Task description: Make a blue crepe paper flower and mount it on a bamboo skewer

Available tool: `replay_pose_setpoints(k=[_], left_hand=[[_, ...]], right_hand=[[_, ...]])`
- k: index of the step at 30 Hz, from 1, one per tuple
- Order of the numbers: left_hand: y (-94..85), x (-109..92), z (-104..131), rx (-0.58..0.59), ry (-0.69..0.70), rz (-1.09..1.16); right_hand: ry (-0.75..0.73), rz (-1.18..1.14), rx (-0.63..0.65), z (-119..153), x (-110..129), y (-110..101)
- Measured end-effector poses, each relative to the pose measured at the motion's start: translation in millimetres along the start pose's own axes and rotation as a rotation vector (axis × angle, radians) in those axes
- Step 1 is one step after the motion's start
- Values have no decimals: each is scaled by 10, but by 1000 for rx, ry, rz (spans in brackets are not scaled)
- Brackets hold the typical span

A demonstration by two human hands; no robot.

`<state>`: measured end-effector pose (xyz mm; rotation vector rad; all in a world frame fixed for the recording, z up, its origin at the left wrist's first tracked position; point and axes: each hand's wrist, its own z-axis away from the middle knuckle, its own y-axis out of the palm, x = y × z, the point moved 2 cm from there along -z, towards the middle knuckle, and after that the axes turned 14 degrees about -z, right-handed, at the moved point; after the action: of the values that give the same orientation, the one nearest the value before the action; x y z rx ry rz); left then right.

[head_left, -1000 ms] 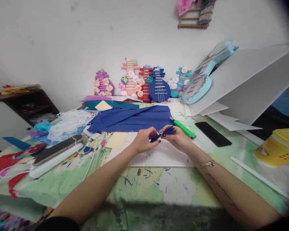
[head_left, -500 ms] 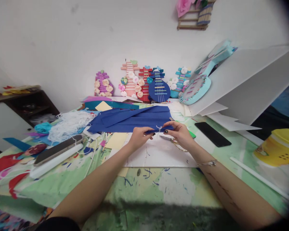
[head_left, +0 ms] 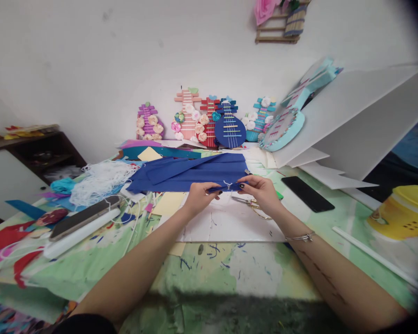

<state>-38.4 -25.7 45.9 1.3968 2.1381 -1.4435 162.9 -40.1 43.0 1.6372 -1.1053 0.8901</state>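
Note:
Between my two hands is a narrow folded strip of blue paper (head_left: 234, 188), tied around its middle with white string (head_left: 227, 184). My left hand (head_left: 202, 198) pinches its left end, and my right hand (head_left: 261, 191) pinches the right end. Under my right hand lies a pair of scissors (head_left: 242, 200), blades pointing left, on a white board (head_left: 226, 227); the palm hides part of them. A green item (head_left: 279, 195) shows just beyond that hand. Large blue sheets (head_left: 184, 172) are spread behind my hands.
To the right are a black phone (head_left: 308, 194), a white stick (head_left: 372, 255) and a yellow tub (head_left: 400, 213). On the left lie another phone (head_left: 85, 217) and a heap of white string (head_left: 101, 181). Paper lutes (head_left: 230, 130) lean along the wall; large white boards (head_left: 351, 120) stand at right.
Both hands keep their hold on the folded blue paper. It has tilted slightly, and its ends sit a little further apart around the string.

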Motion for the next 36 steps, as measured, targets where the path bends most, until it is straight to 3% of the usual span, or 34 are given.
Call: replay_pose_setpoints(k=[8,15,28,32,36], left_hand=[[31,2,6,121,-147,314],[-2,-60,13,177,-208,388],[8,112,-32,184,-182,354],[19,157,-41,210,-180,344],[62,182,-35,229,-334,477]], right_hand=[[-75,28,-93,-26,9,-58],[-137,91,-100,-39,10,-86],[-26,242,38,3,-65,-48],[13,240,-12,13,-92,-39],[54,273,-106,19,-88,-37]])
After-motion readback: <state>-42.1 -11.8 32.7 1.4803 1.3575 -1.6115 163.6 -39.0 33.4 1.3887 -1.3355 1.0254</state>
